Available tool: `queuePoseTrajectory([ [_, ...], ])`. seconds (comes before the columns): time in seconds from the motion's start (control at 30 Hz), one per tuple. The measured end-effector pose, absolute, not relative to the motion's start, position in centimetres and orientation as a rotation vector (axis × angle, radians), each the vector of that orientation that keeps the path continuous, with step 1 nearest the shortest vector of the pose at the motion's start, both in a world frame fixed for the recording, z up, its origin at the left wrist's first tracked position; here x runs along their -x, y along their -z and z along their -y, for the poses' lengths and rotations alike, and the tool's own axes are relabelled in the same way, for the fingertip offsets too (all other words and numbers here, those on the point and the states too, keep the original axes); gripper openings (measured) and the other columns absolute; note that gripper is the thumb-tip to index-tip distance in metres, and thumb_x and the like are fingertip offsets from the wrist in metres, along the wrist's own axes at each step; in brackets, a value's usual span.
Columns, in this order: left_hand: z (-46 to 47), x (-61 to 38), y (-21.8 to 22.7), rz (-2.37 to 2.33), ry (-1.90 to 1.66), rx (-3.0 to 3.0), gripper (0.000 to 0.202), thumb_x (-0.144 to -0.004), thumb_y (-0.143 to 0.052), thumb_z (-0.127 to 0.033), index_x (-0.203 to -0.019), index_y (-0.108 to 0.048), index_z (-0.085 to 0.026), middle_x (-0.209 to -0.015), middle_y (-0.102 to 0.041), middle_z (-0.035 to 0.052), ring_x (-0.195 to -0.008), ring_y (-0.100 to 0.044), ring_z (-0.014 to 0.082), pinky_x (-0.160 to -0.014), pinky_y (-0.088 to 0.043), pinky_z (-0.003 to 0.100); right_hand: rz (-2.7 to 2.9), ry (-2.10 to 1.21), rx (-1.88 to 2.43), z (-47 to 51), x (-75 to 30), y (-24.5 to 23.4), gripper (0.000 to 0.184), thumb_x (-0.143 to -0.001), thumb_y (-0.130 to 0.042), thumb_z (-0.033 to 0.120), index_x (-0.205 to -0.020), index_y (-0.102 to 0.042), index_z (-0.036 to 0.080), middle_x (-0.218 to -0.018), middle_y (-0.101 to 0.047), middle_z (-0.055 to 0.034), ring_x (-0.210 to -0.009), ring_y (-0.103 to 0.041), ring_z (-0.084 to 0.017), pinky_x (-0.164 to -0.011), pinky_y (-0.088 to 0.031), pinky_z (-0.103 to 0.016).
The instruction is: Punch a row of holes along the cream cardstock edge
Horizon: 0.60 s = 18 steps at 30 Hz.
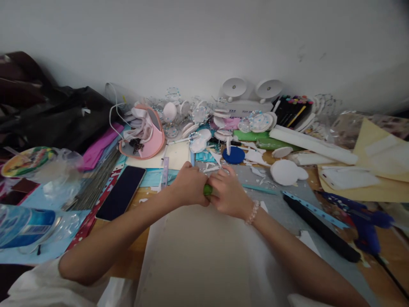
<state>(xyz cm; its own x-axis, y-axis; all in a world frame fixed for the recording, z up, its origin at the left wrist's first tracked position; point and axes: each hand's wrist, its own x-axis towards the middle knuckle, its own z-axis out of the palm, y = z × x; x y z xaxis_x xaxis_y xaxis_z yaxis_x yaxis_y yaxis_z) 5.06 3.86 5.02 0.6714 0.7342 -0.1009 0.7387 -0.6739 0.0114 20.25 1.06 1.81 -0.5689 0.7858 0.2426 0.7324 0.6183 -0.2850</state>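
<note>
My left hand [191, 183] and my right hand [230, 192] meet over the far edge of a large beige sheet [204, 256]. Both hands are closed around a small green object [207, 189]; only its rounded end shows between them, so its kind is unclear. Just beyond the fingers lie white scraps [214, 157] and a blue disc [233, 155]. A pale purple ruler [165, 172] lies near my left hand. To the right of my right hand are white round pieces [283, 172].
At left are a phone [121, 192], a pink visor [156, 134] and a water bottle [28, 226]. A black-handled tool [319, 226] and a blue glue gun [358, 219] lie right. Beaded white ornaments [200, 114] and markers [292, 113] crowd the back by the wall [191, 42].
</note>
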Motion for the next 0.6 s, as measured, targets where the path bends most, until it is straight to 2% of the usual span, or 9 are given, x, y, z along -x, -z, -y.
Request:
queuePoseTrajectory([
  [0.23,-3.7,-4.7,-4.9,-1.209,0.111,-2.812,0.032,-0.055,-0.066,-0.046,-0.064,-0.066,-0.015,-0.064,-0.065,0.0094,-0.069,-0.061,0.0264,-0.076,-0.036,0.041,2.48,-0.222,1.227,-0.8,-19.9,-1.5,0.012,-0.071,-0.06,0.022,-0.081,-0.059,0.016,-0.078,-0.062,-0.0046,-0.083,-0.05,-0.022,-0.099,-0.022,-0.045],
  [0.33,-3.9,-4.3,-4.9,-1.168,0.133,-2.765,0.038,-0.06,-0.065,-0.051,-0.071,-0.066,-0.015,-0.069,-0.067,0.0097,-0.073,-0.063,0.0277,-0.074,-0.039,0.039,2.471,-0.278,1.24,-0.9,-20.0,-1.5,0.013,-0.071,-0.062,0.024,-0.082,-0.06,0.017,-0.079,-0.062,-0.0038,-0.085,-0.051,-0.023,-0.1,-0.021,-0.046],
  [0.43,-4.1,-3.5,-5.0,-1.146,0.214,-2.628,0.044,-0.065,-0.063,-0.055,-0.083,-0.066,-0.016,-0.077,-0.069,0.0086,-0.074,-0.064,0.0267,-0.065,-0.041,0.033,2.444,-0.328,1.236,-1.2,-20.3,-1.6,0.017,-0.074,-0.064,0.03,-0.086,-0.061,0.019,-0.08,-0.064,-0.0031,-0.086,-0.052,-0.023,-0.101,-0.021,-0.048],
  [0.5,-4.1,-2.8,-5.0,-1.131,0.236,-2.582,0.037,-0.074,-0.059,-0.049,-0.09,-0.065,-0.017,-0.085,-0.07,0.0088,-0.079,-0.065,0.0258,-0.061,-0.041,0.029,2.418,-0.348,1.234,-1.4,-20.5,-1.7,0.021,-0.074,-0.065,0.035,-0.088,-0.061,0.019,-0.082,-0.065,-0.0038,-0.087,-0.053,-0.023,-0.099,-0.023,-0.048],
  [0.6,-4.0,-2.1,-4.5,-1.123,0.214,-2.604,0.02,-0.084,-0.05,-0.03,-0.088,-0.065,-0.018,-0.087,-0.07,0.0077,-0.082,-0.065,0.023,-0.062,-0.041,0.027,2.41,-0.411,1.222,-1.7,-20.9,-1.8,0.028,-0.073,-0.068,0.039,-0.09,-0.061,0.018,-0.087,-0.065,-0.005,-0.09,-0.055,-0.024,-0.096,-0.029,-0.046],
])
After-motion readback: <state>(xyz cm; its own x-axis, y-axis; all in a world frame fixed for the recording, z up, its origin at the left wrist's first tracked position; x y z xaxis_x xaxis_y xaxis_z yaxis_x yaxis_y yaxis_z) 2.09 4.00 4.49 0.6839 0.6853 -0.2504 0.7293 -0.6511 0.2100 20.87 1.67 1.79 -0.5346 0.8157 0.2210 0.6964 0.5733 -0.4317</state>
